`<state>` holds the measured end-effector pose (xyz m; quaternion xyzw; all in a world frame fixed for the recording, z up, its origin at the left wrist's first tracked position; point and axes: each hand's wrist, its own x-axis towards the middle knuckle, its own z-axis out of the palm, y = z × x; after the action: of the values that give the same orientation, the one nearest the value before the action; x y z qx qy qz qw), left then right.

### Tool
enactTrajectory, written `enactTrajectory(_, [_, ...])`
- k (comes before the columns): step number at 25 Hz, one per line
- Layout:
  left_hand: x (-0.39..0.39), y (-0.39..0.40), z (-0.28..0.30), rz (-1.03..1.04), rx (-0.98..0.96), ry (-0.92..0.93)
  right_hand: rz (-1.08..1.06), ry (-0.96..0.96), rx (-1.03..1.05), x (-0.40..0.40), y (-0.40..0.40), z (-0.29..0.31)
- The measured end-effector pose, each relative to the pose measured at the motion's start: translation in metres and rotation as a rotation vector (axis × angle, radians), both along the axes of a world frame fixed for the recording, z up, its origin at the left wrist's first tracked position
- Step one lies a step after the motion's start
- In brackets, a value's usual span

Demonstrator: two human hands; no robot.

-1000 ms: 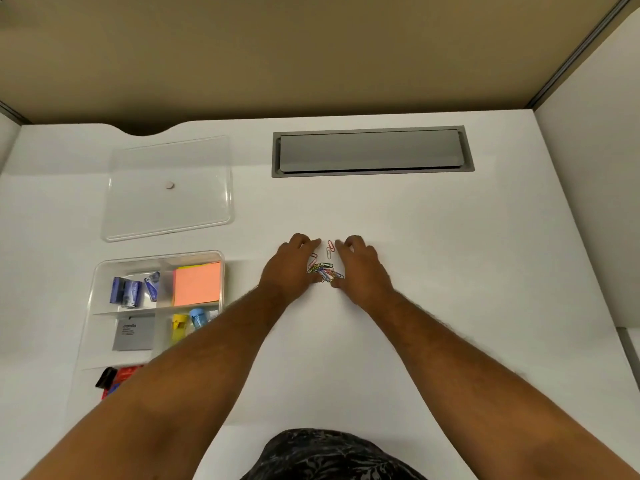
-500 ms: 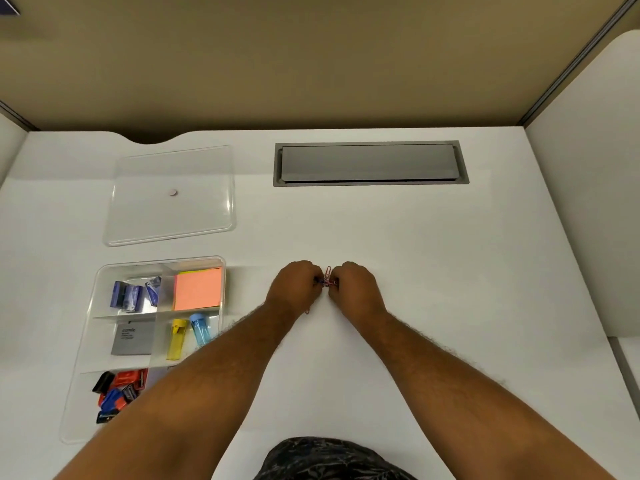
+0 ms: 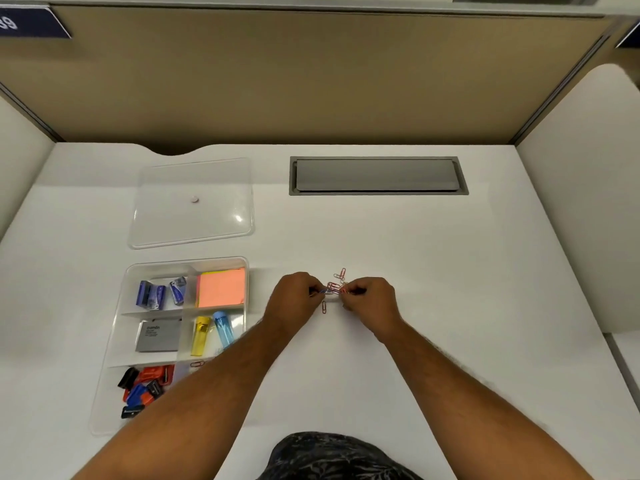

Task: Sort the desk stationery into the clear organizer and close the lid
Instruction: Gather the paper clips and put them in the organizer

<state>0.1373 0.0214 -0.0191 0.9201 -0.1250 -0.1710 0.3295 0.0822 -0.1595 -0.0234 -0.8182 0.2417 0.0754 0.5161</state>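
Observation:
A small heap of coloured paper clips (image 3: 334,287) lies mid-desk between my two hands. My left hand (image 3: 294,299) and my right hand (image 3: 370,297) pinch clips from either side, fingers curled. Two stray clips lie apart: one just beyond the heap (image 3: 342,273), one nearer me (image 3: 324,307). The clear organizer (image 3: 117,341) sits at the left, holding staple boxes (image 3: 152,295), an orange sticky-note pad (image 3: 221,287), a grey box (image 3: 158,336), yellow and blue sharpeners (image 3: 211,332), and binder clips (image 3: 143,388). Its clear lid (image 3: 192,202) lies flat behind it.
A grey cable hatch (image 3: 378,175) is set into the white desk (image 3: 450,289) at the back. Tan partition panels wall the desk behind and on both sides. My left forearm covers the organizer's front right corner.
My fingers went from spread flat around the clips to curled and pinching them. The heap got tighter, and two clips now lie loose outside it. The view has tilted up.

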Motion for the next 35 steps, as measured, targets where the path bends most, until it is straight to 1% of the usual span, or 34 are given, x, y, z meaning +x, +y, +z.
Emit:
enactTrajectory(5, [-0.010,0.041,0.020,0.026,-0.026,-0.037,-0.078,0.003,0.091,-0.011,0.024,0.023])
enactTrajectory(10, [-0.037,0.098,0.046,0.045,-0.109,-0.049,0.001,-0.009,0.192,-0.028,0.078,0.047])
enactTrajectory(13, [-0.055,0.147,0.053,0.034,-0.096,-0.034,0.074,0.005,0.227,-0.040,0.119,0.053])
enactTrajectory(19, [-0.094,0.232,0.056,0.005,0.094,0.092,0.334,0.129,0.030,-0.062,0.190,0.046])
enactTrajectory(21, [-0.100,0.242,0.054,-0.023,0.138,0.090,0.428,0.166,-0.057,-0.064,0.212,0.047])
enactTrajectory(24, [-0.102,0.244,0.052,-0.048,0.168,0.091,0.549,0.174,-0.244,-0.064,0.238,0.049])
enactTrajectory(26, [-0.104,0.243,0.051,-0.054,0.175,0.089,0.596,0.161,-0.300,-0.066,0.247,0.051])
enactTrajectory(28, [-0.104,0.243,0.051,-0.037,0.174,0.085,0.595,0.135,-0.315,-0.067,0.249,0.051])
enactTrajectory(31, [-0.102,0.242,0.048,0.013,0.154,0.094,0.490,0.103,-0.293,-0.068,0.240,0.049])
enactTrajectory(33, [-0.100,0.238,0.047,0.031,0.155,0.089,0.424,0.088,-0.226,-0.070,0.230,0.048])
enactTrajectory(35, [-0.098,0.234,0.046,0.039,0.165,0.089,0.355,0.073,-0.113,-0.073,0.219,0.047])
